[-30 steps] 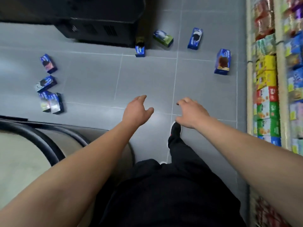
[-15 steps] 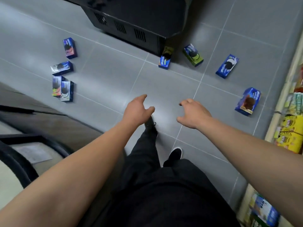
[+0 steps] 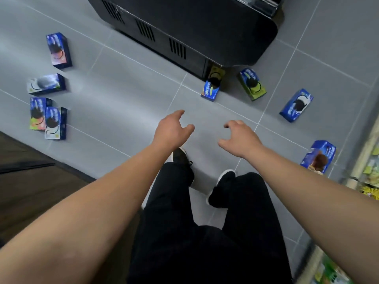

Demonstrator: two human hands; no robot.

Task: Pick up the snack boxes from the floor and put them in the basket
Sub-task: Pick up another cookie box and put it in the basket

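Both hands, left hand and right hand, hover empty with fingers spread wide over light, stiff cookie boxes, best pinched across their narrow sides.

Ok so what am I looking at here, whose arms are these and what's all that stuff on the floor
One camera, worn on a person's head, looks down at their own arms, dark trousers and shoes. The left hand and right hand are stretched forward, fingers loosely open, holding nothing. On the grey tiled floor lie eight snack boxes: four grouped at the left, such as the pink-fronted box, and four at the right, including one green box beside a black cabinet. Stocked shop shelves run along the right edge. No basket is in view.
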